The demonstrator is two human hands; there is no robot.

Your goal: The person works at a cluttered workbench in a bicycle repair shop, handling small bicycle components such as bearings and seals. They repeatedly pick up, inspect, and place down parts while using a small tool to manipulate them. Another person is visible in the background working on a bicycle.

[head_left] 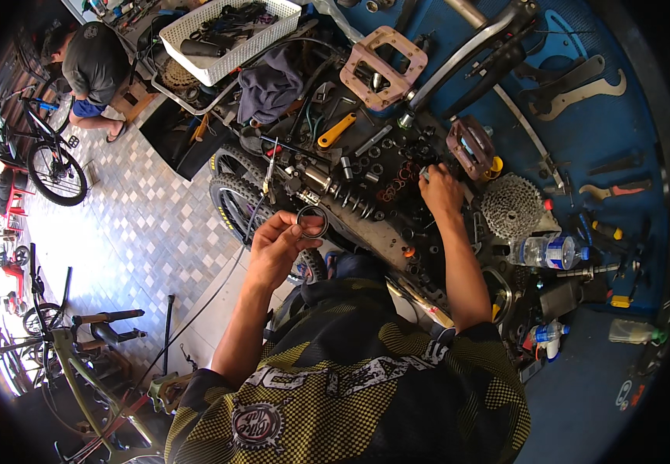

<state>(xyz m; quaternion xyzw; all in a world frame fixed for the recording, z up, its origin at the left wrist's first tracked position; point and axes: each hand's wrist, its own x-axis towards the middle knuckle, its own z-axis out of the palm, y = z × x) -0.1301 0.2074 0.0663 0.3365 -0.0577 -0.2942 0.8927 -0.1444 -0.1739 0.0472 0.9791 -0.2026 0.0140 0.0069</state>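
My left hand (276, 246) pinches a thin dark metal ring (324, 226) between thumb and fingers, held up in front of the workbench. Over the bench, my right hand (441, 193) reaches into a spread of small parts; its fingertips are closed together at a small greyish piece that I cannot make out. Beside those fingertips lie several orange-red rings (406, 172) and dark metal washers (376, 169). A coil spring shock absorber (343, 195) rests between my two hands. Right of my right forearm sits a cassette of sprockets (511, 206).
A pink platform pedal (384, 68) and a brown pedal (470, 147) hang over the cluttered bench. Further back are a white basket (230, 39) of tools and a dark cloth (270, 87). A water bottle (555, 252) lies at right. Another person (97, 66) crouches far left, near a bicycle (56, 172).
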